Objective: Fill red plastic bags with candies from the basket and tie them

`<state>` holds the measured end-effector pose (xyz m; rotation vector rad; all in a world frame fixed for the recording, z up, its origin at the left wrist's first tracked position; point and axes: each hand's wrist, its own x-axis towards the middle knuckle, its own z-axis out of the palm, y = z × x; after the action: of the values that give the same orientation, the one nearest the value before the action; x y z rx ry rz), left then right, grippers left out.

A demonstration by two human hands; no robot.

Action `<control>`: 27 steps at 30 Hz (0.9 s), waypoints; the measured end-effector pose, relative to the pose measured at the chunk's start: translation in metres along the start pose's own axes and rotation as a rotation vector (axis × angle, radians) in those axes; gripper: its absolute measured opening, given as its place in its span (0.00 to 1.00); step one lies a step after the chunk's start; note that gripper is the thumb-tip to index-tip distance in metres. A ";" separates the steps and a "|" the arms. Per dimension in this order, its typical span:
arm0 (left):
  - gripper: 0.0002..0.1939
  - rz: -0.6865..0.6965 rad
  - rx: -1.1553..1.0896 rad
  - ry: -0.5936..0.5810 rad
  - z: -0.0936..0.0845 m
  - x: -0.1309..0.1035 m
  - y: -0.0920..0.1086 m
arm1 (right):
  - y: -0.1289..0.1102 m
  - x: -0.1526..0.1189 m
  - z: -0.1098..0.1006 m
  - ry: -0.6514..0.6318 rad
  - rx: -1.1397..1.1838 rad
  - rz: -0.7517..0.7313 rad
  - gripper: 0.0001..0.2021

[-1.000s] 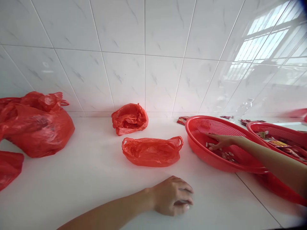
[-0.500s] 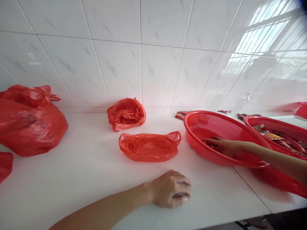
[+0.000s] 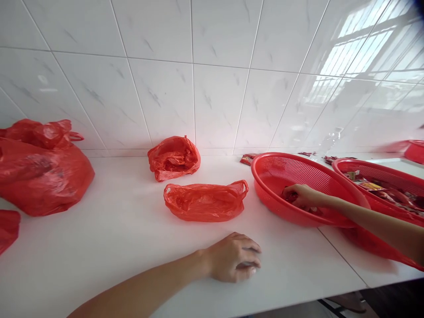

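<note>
My left hand (image 3: 233, 258) rests on the white table, its fingers loosely curled and apart, with nothing in it. Just beyond it lies an open red plastic bag (image 3: 205, 203) with its two handles spread. Inside the near red basket (image 3: 274, 203), my right hand (image 3: 303, 196) has its fingers bent round small dark red packets (image 3: 289, 194). The fingertips are partly hidden. Behind the open bag, a second red bag (image 3: 174, 159) stands crumpled near the wall.
A full red bag (image 3: 46, 168) sits at the far left. Another red basket (image 3: 344, 165) on the right holds assorted packets. A clear bottle (image 3: 331, 140) and a red packet (image 3: 247, 159) are near the tiled wall (image 3: 221, 101).
My right hand has closed its fingers on packets in the basket, where they were stretched out before. The view has shifted slightly; my left hand stays on the table.
</note>
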<state>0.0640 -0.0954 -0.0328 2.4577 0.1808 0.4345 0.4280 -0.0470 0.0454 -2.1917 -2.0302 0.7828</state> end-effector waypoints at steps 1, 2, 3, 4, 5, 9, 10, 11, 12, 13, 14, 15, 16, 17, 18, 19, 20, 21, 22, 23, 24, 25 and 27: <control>0.10 0.001 0.000 0.003 0.000 0.000 0.000 | 0.000 0.002 0.000 0.010 0.088 -0.005 0.14; 0.10 0.002 -0.001 0.008 0.000 0.000 0.000 | -0.001 0.003 0.000 0.032 0.186 -0.004 0.13; 0.09 0.002 -0.003 0.012 0.000 0.000 0.000 | -0.003 0.003 -0.001 0.062 0.277 0.006 0.13; 0.09 0.001 -0.003 0.015 0.000 0.000 0.000 | -0.007 0.004 -0.002 0.089 0.346 0.025 0.12; 0.09 0.000 -0.002 0.015 0.000 0.000 0.000 | -0.012 0.003 -0.003 0.101 0.401 0.049 0.12; 0.09 -0.005 -0.001 0.002 0.000 0.000 0.000 | -0.034 0.003 -0.010 0.060 0.557 0.088 0.14; 0.09 -0.006 0.000 0.001 0.000 0.000 0.001 | -0.038 0.003 -0.012 0.054 0.593 0.082 0.15; 0.09 -0.007 0.003 0.002 0.000 0.000 0.001 | -0.041 0.004 -0.015 0.054 0.628 0.074 0.16; 0.10 -0.006 0.007 0.003 0.000 0.000 0.001 | -0.043 0.006 -0.018 0.061 0.663 0.064 0.17; 0.10 -0.005 0.011 0.004 0.000 0.000 0.001 | -0.045 0.007 -0.021 0.074 0.698 0.053 0.18; 0.10 -0.003 0.014 0.004 0.000 0.000 0.001 | -0.047 0.008 -0.026 0.091 0.731 0.037 0.18; 0.10 0.002 0.017 0.004 0.000 0.000 0.000 | -0.049 0.008 -0.030 0.115 0.764 0.016 0.19; 0.10 0.007 0.018 0.003 0.001 0.000 0.000 | -0.053 0.008 -0.036 0.145 0.796 -0.010 0.19; 0.10 0.013 0.019 0.003 0.001 0.000 0.000 | -0.059 0.006 -0.041 0.182 0.827 -0.043 0.19; 0.10 0.018 0.018 0.002 0.001 -0.001 -0.001 | -0.066 0.003 -0.046 0.220 0.856 -0.085 0.19; 0.10 0.021 0.017 0.002 0.001 -0.001 -0.001 | -0.075 -0.001 -0.051 0.256 0.883 -0.134 0.19; 0.10 0.022 0.016 0.002 0.001 -0.001 -0.002 | -0.086 -0.006 -0.054 0.288 0.905 -0.192 0.19; 0.11 0.021 0.015 0.002 0.001 -0.001 -0.003 | -0.098 -0.011 -0.056 0.302 0.920 -0.254 0.18; 0.11 0.020 0.015 0.000 0.001 -0.001 -0.003 | -0.111 -0.017 -0.057 0.301 0.932 -0.311 0.18; 0.11 0.021 0.018 -0.002 0.001 -0.001 -0.003 | -0.125 -0.021 -0.055 0.303 0.940 -0.357 0.17; 0.11 0.025 0.023 -0.004 0.001 -0.001 -0.004 | -0.138 -0.025 -0.051 0.290 0.950 -0.404 0.17; 0.11 0.032 0.029 -0.003 0.002 -0.001 -0.004 | -0.151 -0.027 -0.046 0.252 0.960 -0.449 0.17; 0.10 0.055 0.047 0.002 0.003 -0.001 -0.005 | -0.175 -0.026 -0.031 0.162 0.968 -0.506 0.17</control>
<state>0.0644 -0.0932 -0.0382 2.5134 0.1262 0.4606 0.2788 -0.0393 0.1456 -1.1154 -1.5049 1.1249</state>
